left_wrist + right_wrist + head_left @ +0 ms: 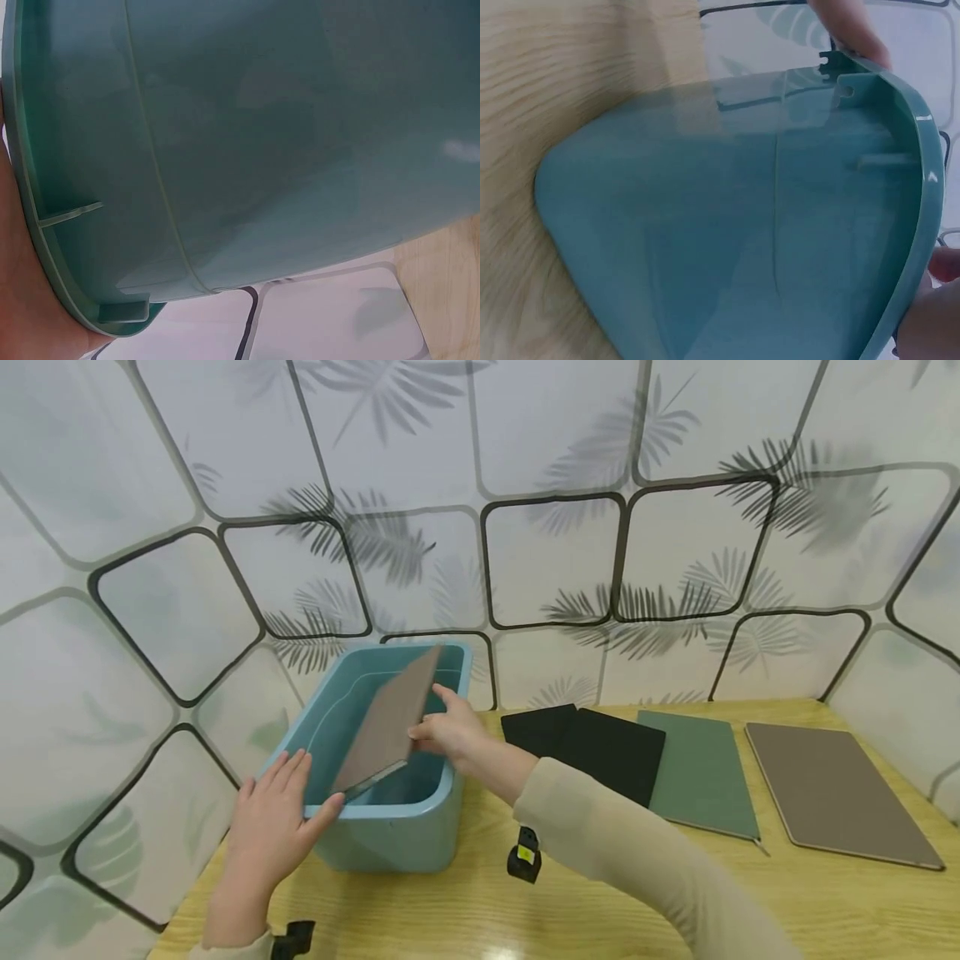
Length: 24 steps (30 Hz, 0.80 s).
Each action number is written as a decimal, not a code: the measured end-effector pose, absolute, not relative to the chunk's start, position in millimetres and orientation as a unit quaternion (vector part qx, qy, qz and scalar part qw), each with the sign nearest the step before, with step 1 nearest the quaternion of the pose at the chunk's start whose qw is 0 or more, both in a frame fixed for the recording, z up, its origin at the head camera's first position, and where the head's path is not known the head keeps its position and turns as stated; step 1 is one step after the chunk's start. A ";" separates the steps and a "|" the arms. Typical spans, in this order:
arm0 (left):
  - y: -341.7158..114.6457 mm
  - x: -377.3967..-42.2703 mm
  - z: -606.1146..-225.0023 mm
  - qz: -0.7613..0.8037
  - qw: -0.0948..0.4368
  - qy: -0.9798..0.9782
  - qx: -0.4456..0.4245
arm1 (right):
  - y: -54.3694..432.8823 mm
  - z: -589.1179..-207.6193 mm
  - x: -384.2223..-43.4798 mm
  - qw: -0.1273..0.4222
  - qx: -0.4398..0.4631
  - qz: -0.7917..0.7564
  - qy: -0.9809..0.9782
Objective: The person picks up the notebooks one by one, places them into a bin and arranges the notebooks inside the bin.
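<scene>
Our right hand (453, 731) pinches a brown rectangular notebook (388, 718), tilted in a blue plastic bin (382, 847); our left hand (270, 822) rests straight-fingered on its rim (382, 811). We seem mid-transfer, needing a steady pinch next.

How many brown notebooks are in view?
2. A brown notebook is in the right hand, tilted over the blue bin; another brown notebook lies on the table, right of the green notebook. More may be hidden inside the bin.
</scene>
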State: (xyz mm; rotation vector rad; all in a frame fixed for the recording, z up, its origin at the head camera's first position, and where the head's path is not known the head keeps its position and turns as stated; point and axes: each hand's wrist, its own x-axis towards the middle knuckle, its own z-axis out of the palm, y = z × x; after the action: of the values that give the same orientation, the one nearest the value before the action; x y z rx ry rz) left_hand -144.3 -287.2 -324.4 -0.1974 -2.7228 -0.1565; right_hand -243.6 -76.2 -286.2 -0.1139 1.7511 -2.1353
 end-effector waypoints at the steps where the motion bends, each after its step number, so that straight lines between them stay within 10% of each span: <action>1: -287.2 -144.3 -324.1 -0.056 0.203 -0.975 -0.071 | -75.1 -285.9 -243.3 0.186 -0.041 -0.752 0.631; 24: -285.6 -143.0 -324.2 -0.064 0.205 -0.974 -0.074 | -54.4 -287.3 -233.2 0.178 -0.080 -0.734 0.650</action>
State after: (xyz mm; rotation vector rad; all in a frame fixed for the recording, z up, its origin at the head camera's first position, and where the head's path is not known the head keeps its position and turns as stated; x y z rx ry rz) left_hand -143.0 -285.6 -324.2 -0.2064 -2.7147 -0.1780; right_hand -233.2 -54.4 -287.3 -0.2276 1.8382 -2.0775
